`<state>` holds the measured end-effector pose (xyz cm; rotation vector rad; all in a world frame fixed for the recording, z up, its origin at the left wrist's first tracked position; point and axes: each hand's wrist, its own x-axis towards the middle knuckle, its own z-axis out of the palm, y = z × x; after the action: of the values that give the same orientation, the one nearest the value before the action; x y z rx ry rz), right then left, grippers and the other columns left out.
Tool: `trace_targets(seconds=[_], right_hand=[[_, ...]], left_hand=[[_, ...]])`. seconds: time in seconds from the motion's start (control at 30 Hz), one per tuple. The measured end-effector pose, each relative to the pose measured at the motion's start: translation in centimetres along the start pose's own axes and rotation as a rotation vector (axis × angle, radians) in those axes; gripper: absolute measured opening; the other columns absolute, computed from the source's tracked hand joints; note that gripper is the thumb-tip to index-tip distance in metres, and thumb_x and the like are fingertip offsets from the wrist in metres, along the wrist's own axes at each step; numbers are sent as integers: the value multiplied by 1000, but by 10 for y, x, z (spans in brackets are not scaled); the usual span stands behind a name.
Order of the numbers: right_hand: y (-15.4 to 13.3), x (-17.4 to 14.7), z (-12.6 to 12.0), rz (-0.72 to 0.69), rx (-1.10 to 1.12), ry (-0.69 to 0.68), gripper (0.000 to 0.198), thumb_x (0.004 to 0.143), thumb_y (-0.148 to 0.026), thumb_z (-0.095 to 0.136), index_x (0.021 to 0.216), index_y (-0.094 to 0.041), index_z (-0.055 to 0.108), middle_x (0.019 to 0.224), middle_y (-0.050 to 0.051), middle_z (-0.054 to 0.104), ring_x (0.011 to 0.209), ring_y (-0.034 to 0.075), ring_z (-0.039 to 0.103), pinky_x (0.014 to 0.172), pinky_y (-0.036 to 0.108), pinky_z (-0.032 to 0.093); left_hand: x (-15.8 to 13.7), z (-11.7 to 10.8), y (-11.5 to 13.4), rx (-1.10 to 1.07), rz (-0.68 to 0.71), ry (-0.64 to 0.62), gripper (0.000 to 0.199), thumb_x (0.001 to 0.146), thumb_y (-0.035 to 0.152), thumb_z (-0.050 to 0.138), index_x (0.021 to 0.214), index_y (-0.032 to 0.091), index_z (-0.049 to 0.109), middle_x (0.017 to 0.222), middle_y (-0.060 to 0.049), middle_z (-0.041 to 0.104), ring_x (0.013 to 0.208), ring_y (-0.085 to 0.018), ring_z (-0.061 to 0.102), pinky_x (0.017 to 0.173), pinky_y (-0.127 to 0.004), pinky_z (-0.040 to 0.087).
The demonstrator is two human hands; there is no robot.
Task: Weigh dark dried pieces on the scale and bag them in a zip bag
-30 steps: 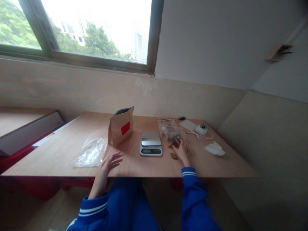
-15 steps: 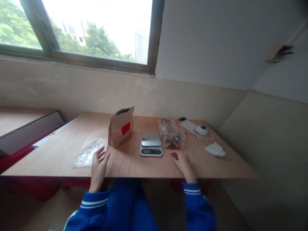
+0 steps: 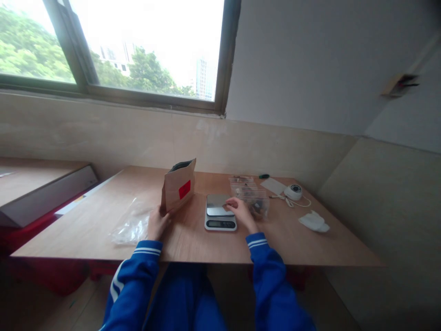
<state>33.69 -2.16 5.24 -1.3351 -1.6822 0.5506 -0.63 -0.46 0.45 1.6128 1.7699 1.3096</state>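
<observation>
The kraft paper bag (image 3: 175,186) with a red label stands upright, its dark-lined top open. My left hand (image 3: 158,224) is at the bag's lower left corner, closed round it, with some fingers hidden. My right hand (image 3: 243,214) pinches a small brown dried piece (image 3: 225,208) over the metal plate of the white kitchen scale (image 3: 220,224); whether the piece touches the plate I cannot tell. Behind that hand, partly covered, lies a clear zip bag (image 3: 260,206) with dark and brown pieces inside.
A crumpled clear plastic bag (image 3: 129,230) lies left, by my left wrist. More zip bags (image 3: 242,183) lie behind the scale. Toward the right are a white dome-shaped device (image 3: 292,191) with a cable, a white card (image 3: 273,185), a green-handled tool (image 3: 264,176) and a crumpled white tissue (image 3: 314,222).
My right hand has carried the brown piece from the table beside the zip bag to above the scale. My left hand has moved right, from over the plastic bag to the paper bag.
</observation>
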Motion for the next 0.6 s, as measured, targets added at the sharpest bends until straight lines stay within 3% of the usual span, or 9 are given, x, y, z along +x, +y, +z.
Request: trace_targets(seconds=[0.1,0.2,0.3,0.43,0.6], right_hand=[[-3,17,4,-32,-40,29,16,73,-19,63,88,-16,68,89,6,69,88,22,64,89,43,48],[-18,24,1,-81,-69,91,24,80,-18,55,101,-17,66,107,11,64,109,24,56,102,47,38],[-52,25,-4,-187,-49,76,29,89,-20,44,111,-20,64,114,9,61,114,21,54,102,40,40],[-103,23,-4,-443,-12,-28,31,95,-22,40,116,-24,62,117,6,60,115,17,53,103,34,40],[-130,18,3,-531,-155,-97,27,95,-23,42,106,-20,65,114,9,62,114,21,53,101,38,41]], left_hand=[[-6,-2,2,51,43,-8,44,69,52,59,97,17,58,95,-12,68,88,-30,63,75,-38,48],[-10,-5,6,71,30,-17,44,71,51,58,100,18,57,92,-10,68,83,-28,63,74,-37,48],[-15,-7,9,94,17,-18,48,72,51,57,107,19,57,93,-8,67,82,-27,62,74,-37,47],[-18,-5,8,51,61,-10,48,71,47,60,111,21,56,107,-8,66,97,-28,61,86,-37,46],[-19,-4,7,-9,92,-7,43,71,42,61,109,22,58,118,-8,64,113,-29,57,99,-40,41]])
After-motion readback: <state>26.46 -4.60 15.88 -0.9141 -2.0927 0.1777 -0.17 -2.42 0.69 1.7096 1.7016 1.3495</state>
